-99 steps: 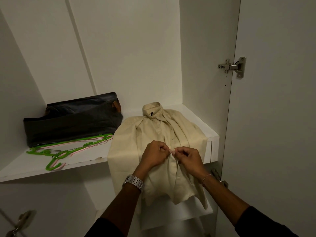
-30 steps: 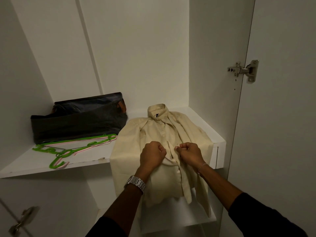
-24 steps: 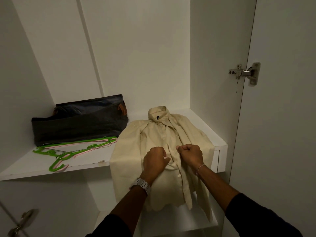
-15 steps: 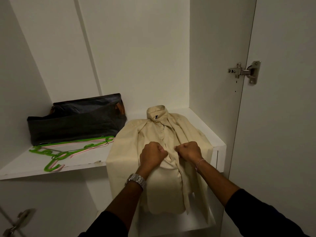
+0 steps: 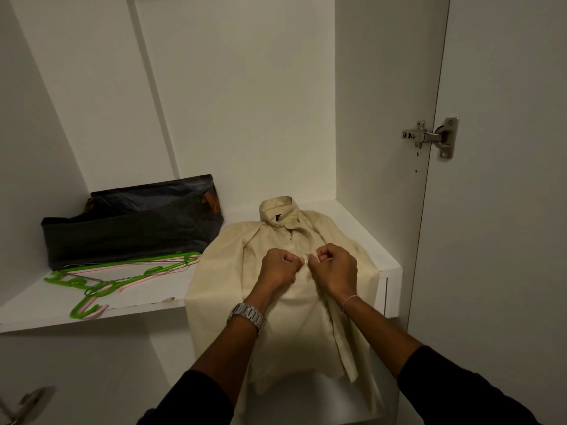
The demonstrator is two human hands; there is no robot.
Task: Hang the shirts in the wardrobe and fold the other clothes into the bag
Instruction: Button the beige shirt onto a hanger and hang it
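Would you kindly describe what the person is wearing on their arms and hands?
Both forearms are bare, with dark sleeves pushed up toward the elbows. The left hand has a silver metal link watch at its wrist; the right hand has a thin beaded bracelet. No gloves or rings show.

Metal door hinge point(image 5: 434, 137) on the open white door point(image 5: 503, 210)
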